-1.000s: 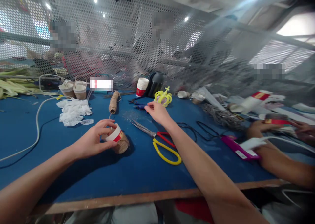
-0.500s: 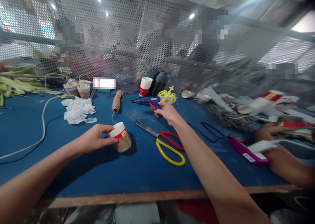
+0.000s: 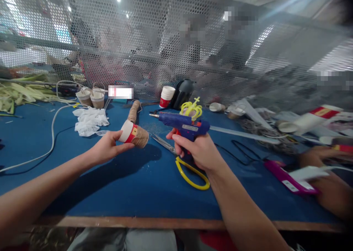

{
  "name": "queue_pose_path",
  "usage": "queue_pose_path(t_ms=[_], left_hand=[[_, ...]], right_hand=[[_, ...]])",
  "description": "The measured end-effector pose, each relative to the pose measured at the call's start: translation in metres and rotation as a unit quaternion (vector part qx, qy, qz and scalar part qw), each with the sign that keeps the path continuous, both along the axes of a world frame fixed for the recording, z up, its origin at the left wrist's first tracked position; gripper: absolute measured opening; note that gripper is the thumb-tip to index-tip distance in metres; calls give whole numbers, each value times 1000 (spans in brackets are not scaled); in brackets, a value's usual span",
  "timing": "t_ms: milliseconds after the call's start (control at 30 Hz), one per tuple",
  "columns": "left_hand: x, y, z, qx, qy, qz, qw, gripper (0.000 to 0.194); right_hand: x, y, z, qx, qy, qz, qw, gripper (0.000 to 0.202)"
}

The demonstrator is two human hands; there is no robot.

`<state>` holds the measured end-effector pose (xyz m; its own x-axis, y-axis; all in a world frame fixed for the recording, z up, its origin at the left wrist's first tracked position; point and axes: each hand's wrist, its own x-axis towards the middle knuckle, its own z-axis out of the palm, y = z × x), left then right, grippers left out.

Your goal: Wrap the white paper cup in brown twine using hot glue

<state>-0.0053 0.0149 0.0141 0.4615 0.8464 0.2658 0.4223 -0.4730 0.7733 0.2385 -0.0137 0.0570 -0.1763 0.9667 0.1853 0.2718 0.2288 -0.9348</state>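
Observation:
Between the thumb and fingers of my left hand [image 3: 109,145] is a paper cup [image 3: 135,134], tilted on its side above the table. Brown twine wraps its lower part; the white and red upper part is bare. My right hand [image 3: 197,146] grips a blue glue gun [image 3: 184,124] by its handle, nozzle pointing left toward the cup but apart from it. A clear glue stick [image 3: 245,134] sticks out of its back. Scissors [image 3: 193,175] with a yellow handle loop lie under the gun, partly hidden. A twine roll [image 3: 134,112] lies behind the cup.
White gloves [image 3: 91,120] and twine-wrapped cups [image 3: 97,99] are at the left. Stacked paper cups [image 3: 167,96], a black bottle [image 3: 184,93] and a yellow crown-shaped ornament [image 3: 192,109] stand behind. A purple power strip [image 3: 289,179] lies right, near another person's arm [image 3: 335,185].
My right hand has lifted the glue gun off the table and brought it nearer, over the scissors. My left hand has raised the cup slightly and tipped it further onto its side.

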Motion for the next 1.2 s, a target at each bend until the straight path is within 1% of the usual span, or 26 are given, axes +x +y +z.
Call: queue_pose_path(t_ms=[33,67,100,133,167,200,233,267,300,333,367,400,433,467,500,567,633,733,767,833,933,1067,1200], left_hand=[[0,0,3,55,11,11,998,29],[-1,-1,8,120,38,-4,992,27],[-2,-3,12,183,80,-16,980,25],[-4,-5,17,230,139,-3,963,21],[-6,-7,21,254,209,37,944,19],[-9,-10,24,262,271,80,923,19],[-11,-12,27,261,314,117,905,20],[-13,-15,29,260,337,138,894,20],[-14,-18,31,256,345,145,891,20],[-15,-20,33,253,338,140,895,19],[-15,-22,35,248,315,120,908,17],[-13,-23,37,239,282,84,925,16],[-12,-24,38,227,238,51,943,17],[-10,-24,37,212,188,33,959,20],[-7,-23,35,198,135,29,971,21],[-3,-20,25,157,54,18,986,23],[0,-15,8,81,6,26,996,26],[6,-9,-17,-31,-57,22,998,31],[7,-8,-23,-65,-66,10,996,32],[11,-7,-29,-119,-74,-15,990,32],[13,-7,-28,-155,-80,-15,985,34],[12,-8,-23,-154,-69,0,986,33],[11,-9,-24,-145,-62,-4,987,31]], right_hand=[[0,-1,1,12,7,-12,1000,18],[0,-1,1,20,15,-24,999,18],[1,-1,1,25,22,-33,999,18],[1,0,1,27,28,-41,998,18],[2,1,0,25,31,-47,998,18],[2,2,0,21,30,-52,998,19],[2,3,-1,17,25,-57,998,19],[2,3,-1,13,19,-60,998,20],[1,3,-1,10,13,-61,998,20],[1,3,0,7,6,-62,998,20],[0,2,1,5,2,-61,998,20],[-1,1,2,5,2,-59,998,19],[-1,-1,2,6,4,-56,998,19],[-2,-2,3,8,6,-50,999,18],[-3,-4,3,12,8,-41,999,18],[-4,-7,3,18,13,-20,1000,18],[-6,-11,3,15,4,-8,1000,19],[-9,-15,0,-3,-62,-6,998,19],[-10,-15,0,-8,-97,-5,995,18],[-11,-15,-1,-9,-160,1,987,17],[-10,-14,-2,10,-210,5,978,21],[-8,-13,-3,45,-258,3,965,21],[-7,-12,-5,99,-283,8,954,15]])
